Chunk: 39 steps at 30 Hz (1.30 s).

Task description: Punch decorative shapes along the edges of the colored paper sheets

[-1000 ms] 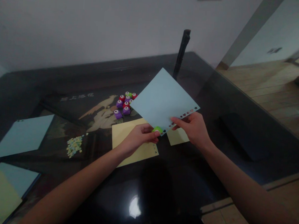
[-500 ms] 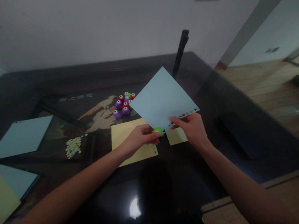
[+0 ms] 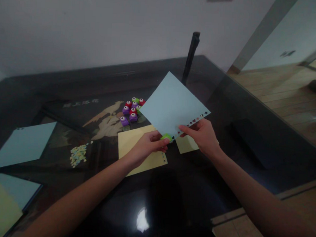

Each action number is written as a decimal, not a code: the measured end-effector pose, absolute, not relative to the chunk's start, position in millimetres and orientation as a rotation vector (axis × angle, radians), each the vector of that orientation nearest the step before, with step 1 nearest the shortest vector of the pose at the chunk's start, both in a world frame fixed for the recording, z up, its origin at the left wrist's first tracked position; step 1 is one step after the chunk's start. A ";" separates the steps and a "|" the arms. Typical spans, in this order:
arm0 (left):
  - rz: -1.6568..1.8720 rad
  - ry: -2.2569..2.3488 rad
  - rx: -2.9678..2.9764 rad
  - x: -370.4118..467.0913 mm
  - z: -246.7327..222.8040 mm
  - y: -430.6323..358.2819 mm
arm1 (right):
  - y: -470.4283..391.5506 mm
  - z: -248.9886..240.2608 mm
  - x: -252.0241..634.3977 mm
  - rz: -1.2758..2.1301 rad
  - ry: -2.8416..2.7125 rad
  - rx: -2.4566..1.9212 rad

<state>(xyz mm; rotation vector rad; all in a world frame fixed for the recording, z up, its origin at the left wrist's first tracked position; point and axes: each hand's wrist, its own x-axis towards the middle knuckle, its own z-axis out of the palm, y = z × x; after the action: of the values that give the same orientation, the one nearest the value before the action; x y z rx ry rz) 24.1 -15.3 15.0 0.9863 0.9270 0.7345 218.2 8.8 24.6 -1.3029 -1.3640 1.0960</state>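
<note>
A light blue sheet of paper [image 3: 172, 101] is held up over the table, one corner pointing away from me. Small shapes, stars and hearts among them, are punched along its near right edge. My left hand [image 3: 149, 146] is closed around a green craft punch [image 3: 166, 137], thumb on top, at the sheet's near corner. With thumb and fingers, my right hand [image 3: 199, 135] pinches the punched edge. Beneath lie a pale yellow sheet [image 3: 135, 142] with punched holes at its right edge and another yellow piece [image 3: 185, 144], partly covered by my right hand.
Several purple, red and green punches [image 3: 132, 112] cluster behind the yellow sheet. Paper cut-outs [image 3: 78, 155] are heaped to the left. Another blue sheet [image 3: 24, 143] and stacked blue and yellow paper [image 3: 2, 206] lie farther left. A black upright post [image 3: 190, 56] rises at the back.
The blue sheet has tilted and shifted slightly, its far corner a little to the left. Both hands keep almost the same place and hold.
</note>
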 end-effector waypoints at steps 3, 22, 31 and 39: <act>0.744 0.928 0.974 24.4 15.1 -15.3 | 7.9 26.7 218.7 1.058 -1.400 -1.344; 0.765 0.939 0.989 25.9 13.6 -16.4 | 7.3 23.0 213.4 1.238 -1.314 -1.226; 0.768 0.963 0.973 27.2 15.5 -16.9 | 4.5 26.8 210.2 1.228 -1.352 -1.282; 0.778 0.931 0.970 26.7 12.3 -16.8 | 7.4 17.3 214.7 1.160 -1.429 -1.291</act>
<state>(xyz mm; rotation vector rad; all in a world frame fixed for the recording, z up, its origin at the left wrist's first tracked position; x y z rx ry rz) 26.7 -16.8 12.3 0.9698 0.9309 0.7778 214.7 7.4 17.3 -1.2905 -1.4286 1.1603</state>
